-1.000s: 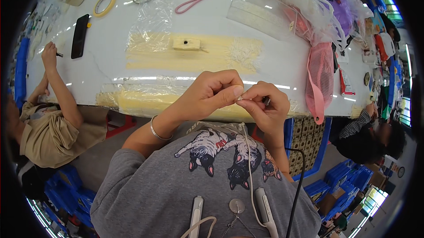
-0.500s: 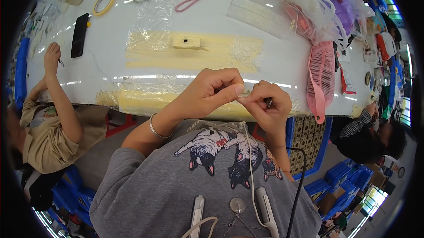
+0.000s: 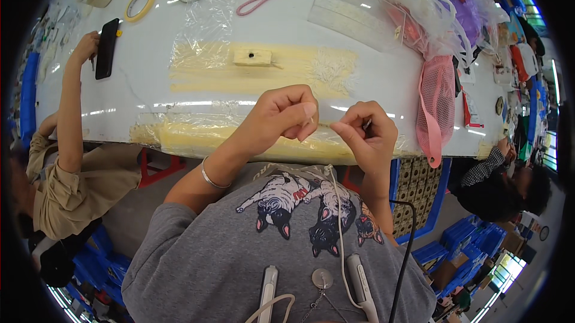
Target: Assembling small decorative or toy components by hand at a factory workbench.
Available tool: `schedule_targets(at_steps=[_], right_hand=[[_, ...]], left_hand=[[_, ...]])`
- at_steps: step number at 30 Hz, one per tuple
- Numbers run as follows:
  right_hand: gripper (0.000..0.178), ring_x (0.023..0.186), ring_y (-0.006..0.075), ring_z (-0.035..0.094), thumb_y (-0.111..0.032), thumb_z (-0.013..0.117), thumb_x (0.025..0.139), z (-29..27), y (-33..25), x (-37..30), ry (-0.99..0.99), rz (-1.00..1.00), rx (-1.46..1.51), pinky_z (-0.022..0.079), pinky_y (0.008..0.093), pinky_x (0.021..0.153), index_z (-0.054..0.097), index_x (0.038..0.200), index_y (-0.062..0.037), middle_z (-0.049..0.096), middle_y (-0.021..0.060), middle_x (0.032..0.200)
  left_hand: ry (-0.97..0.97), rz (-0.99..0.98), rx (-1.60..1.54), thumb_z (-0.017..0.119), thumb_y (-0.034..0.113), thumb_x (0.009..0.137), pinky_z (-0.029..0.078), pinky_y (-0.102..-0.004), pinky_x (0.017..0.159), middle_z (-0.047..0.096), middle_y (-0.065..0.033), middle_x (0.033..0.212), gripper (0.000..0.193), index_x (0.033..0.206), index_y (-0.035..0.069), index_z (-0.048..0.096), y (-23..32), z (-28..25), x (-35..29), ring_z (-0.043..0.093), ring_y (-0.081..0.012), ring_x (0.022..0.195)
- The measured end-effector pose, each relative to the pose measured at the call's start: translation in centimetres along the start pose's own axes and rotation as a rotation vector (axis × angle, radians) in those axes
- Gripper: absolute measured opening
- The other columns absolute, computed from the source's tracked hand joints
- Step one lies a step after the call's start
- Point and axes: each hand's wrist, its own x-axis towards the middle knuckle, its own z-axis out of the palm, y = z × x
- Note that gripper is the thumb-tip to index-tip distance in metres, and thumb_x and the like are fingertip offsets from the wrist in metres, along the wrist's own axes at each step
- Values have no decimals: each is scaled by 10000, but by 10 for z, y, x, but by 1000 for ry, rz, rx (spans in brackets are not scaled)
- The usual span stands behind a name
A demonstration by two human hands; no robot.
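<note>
My left hand (image 3: 283, 116) is closed in a pinch, with a small whitish sliver (image 3: 310, 120) showing at its fingertips. To its right, my right hand (image 3: 368, 134) pinches thumb against forefinger; a thin dark thing (image 3: 324, 125) pokes out from the fingertips toward the left hand. A dark bit also shows inside the curled right fingers, too small to name. Both hands hover just above the table's near edge, apart from each other. Beyond them a small pale block (image 3: 252, 57) with a dark hole sits on yellow tape (image 3: 203, 77), beside a pile of white slivers (image 3: 333, 73).
A clear box (image 3: 357, 14) with white pieces stands at the back, a pink mesh bag (image 3: 436, 104) at right. A tape roll (image 3: 140, 4), a phone (image 3: 106, 49) and a pink cord (image 3: 262, 3) lie farther off. At left, a co-worker's hand (image 3: 87, 46) is beside the phone.
My hands have drawn apart, the left shifting slightly left and up, and the whitish sliver now shows in it. The co-worker's hand at left has moved up toward the phone.
</note>
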Motion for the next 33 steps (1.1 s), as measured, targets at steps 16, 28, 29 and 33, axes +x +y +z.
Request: schedule_targets(at_steps=[16, 28, 29, 33], right_hand=[[176, 713, 319, 660, -212, 653, 895, 31, 47, 27, -53, 73, -762, 492, 417, 618, 610, 926, -44, 679, 130, 849], [156, 602, 247, 638, -123, 693, 895, 30, 6, 7, 96, 45, -430, 488, 327, 556, 612, 995, -35, 664, 120, 760], [150, 586, 226, 623, -112, 696, 893, 31, 1, 6, 86, 62, -402, 479, 315, 546, 612, 989, -33, 657, 112, 751], [139, 563, 187, 595, -79, 696, 889, 30, -8, 2, 72, 71, -360, 463, 287, 531, 609, 984, -28, 642, 95, 731]], left_hand=[[258, -158, -71, 552, 153, 977, 211, -187, 458, 499, -5, 674, 138, 893, 95, 459, -12, -16, -7, 298, -20, 530], [284, -6, 453, 496, 263, 1035, 302, -219, 526, 452, 36, 623, 240, 914, 56, 515, -15, 9, 5, 384, -45, 566], [282, -8, 455, 496, 263, 1035, 302, -219, 526, 452, 36, 623, 240, 914, 56, 515, -14, 9, 5, 384, -45, 566], [240, 27, 549, 495, 222, 1032, 306, -227, 539, 449, 37, 628, 223, 907, 39, 523, -8, 10, 4, 383, -47, 582]])
